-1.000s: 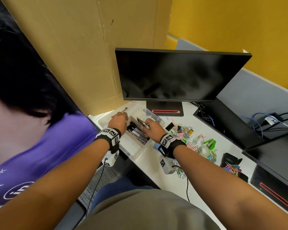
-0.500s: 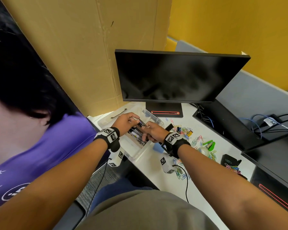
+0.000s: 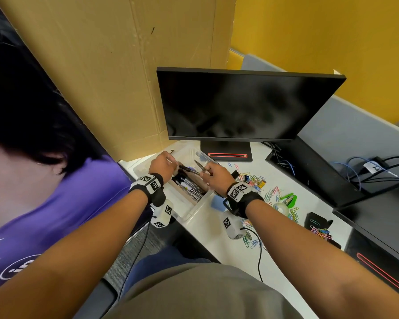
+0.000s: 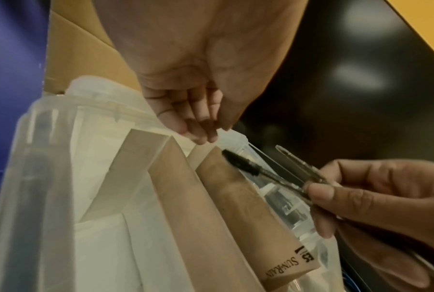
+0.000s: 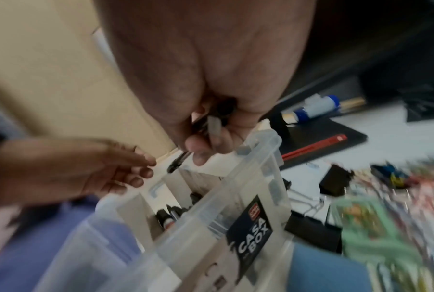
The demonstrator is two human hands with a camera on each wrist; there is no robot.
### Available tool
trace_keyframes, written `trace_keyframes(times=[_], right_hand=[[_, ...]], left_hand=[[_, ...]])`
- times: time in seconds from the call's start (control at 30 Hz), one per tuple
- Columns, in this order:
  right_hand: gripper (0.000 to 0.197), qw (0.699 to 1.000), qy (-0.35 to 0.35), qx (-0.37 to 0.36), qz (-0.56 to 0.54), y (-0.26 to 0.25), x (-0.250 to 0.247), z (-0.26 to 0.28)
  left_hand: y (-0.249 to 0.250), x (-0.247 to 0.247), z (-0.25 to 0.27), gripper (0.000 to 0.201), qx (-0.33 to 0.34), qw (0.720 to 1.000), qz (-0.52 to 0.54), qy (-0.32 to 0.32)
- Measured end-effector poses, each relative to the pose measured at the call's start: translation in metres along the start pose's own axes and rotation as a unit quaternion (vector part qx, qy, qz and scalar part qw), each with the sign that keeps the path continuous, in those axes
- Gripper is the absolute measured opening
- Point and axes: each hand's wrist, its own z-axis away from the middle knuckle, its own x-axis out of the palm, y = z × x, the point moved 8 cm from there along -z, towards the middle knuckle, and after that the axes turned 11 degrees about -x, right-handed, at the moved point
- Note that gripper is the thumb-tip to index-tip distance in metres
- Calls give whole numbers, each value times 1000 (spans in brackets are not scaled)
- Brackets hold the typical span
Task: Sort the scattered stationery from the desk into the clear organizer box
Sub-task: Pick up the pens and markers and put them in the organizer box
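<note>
Your right hand (image 3: pixel 213 173) has lifted, its fingers (image 4: pixel 321 194) now pinching two pens (image 4: pixel 273 173) above the organizer box (image 3: pixel 194 211); left fingers (image 4: pixel 198 128), loosely curled, have reached in beside them.

My head camera sits high and looks forward and down over both forearms onto the counter (image 3: pixel 217 229), with the box (image 3: pixel 195 209) near 12 o'clock of my lap and the monitor (image 3: pixel 240 104) beyond it. My left wrist camera looks along the palm of the left hand (image 4: pixel 186 83), very near, down into the box (image 4: pixel 48 177), and catches the right hand (image 4: pixel 376 197) at 4 o'clock. My right wrist camera, blurred, looks along the right hand (image 5: pixel 211 83) at the box (image 5: pixel 251 199), with the left hand (image 5: pixel 68 170) at 9 o'clock. All three views share the box and both hands.
</note>
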Motion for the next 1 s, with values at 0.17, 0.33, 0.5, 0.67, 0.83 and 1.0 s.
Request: trace_keyframes(times=[0.17, 0.33, 0.5, 0.67, 0.83, 1.0], right_hand=[[10, 987, -12, -34, 157, -17, 12, -8], [30, 976, -53, -8, 211, -17, 48, -17], [37, 967, -66, -3, 248, -21, 62, -18], [25, 942, -74, -42, 324, -29, 50, -17], [30, 955, -40, -19, 292, -24, 22, -21], [33, 974, -175, 17, 142, -18, 39, -16]], left_hand=[[-6, 0, -3, 10, -37, 996, -78, 31], [-5, 0, -5, 18, -41, 993, -104, 29], [-5, 1, -3, 13, -42, 993, -108, 30], [-5, 5, -3, 10, -29, 992, -116, 31], [-6, 6, -3, 14, -23, 993, -117, 23], [-5, 6, -1, 16, -26, 993, -113, 20]])
